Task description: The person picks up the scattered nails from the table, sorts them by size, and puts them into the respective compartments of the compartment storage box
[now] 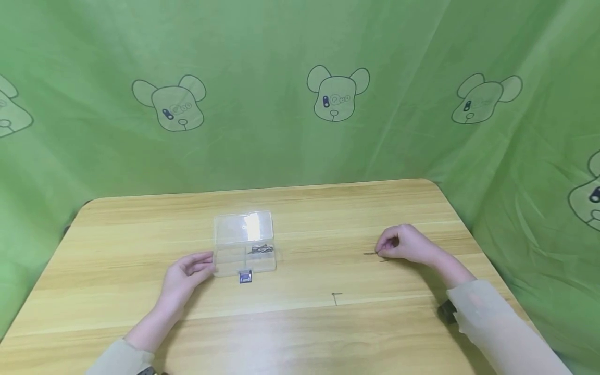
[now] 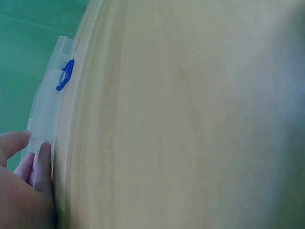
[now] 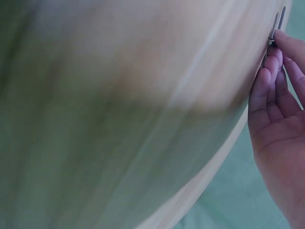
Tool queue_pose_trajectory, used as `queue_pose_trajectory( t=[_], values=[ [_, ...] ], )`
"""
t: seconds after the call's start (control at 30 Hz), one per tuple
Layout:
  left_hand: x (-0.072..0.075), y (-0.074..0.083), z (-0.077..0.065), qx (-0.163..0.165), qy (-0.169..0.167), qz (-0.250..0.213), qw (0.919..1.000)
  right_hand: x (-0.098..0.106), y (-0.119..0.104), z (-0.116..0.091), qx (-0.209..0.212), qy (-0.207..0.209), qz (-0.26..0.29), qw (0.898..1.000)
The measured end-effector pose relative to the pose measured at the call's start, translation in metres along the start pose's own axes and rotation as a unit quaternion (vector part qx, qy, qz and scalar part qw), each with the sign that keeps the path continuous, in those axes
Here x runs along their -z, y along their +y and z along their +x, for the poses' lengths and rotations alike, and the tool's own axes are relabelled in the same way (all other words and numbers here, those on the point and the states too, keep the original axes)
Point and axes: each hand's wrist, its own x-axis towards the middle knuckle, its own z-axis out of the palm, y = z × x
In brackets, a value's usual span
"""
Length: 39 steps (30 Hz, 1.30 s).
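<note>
A clear plastic box (image 1: 229, 259) lies on the table with its lid (image 1: 229, 229) raised and a blue latch (image 1: 246, 276) at the front. Several metal nails (image 1: 261, 249) lie in its right compartment. My left hand (image 1: 185, 276) rests at the box's left end, thumb and fingertips touching the wall, fingers fairly straight. Far to the right, my right hand (image 1: 403, 245) pinches a thin nail (image 1: 370, 253) between thumb and fingers, close above the table. Another nail (image 1: 384, 261) is just below those fingertips. In the right wrist view, two nail shafts stick out past the thumb.
Two more nails (image 1: 335, 299) lie on the wooden table (image 1: 290, 333) between the hands, one end of each meeting at a corner. A green curtain (image 1: 262, 156) with printed bear heads hangs behind the table and along its sides.
</note>
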Motion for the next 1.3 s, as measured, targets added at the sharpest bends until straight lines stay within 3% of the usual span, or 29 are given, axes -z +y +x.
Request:
queue_pose_trajectory(
  t=[0.5, 1.3],
  values=[
    [-0.001, -0.002, 0.001, -0.003, 0.001, 0.0, 1.0, -0.008, -0.018, 0.026, -0.003, 0.003, -0.016, 1.0],
    [-0.001, 0.0, 0.0, -0.004, -0.001, -0.005, 1.0, -0.04, -0.088, 0.098, 0.042, -0.002, 0.014, 0.999]
  ],
)
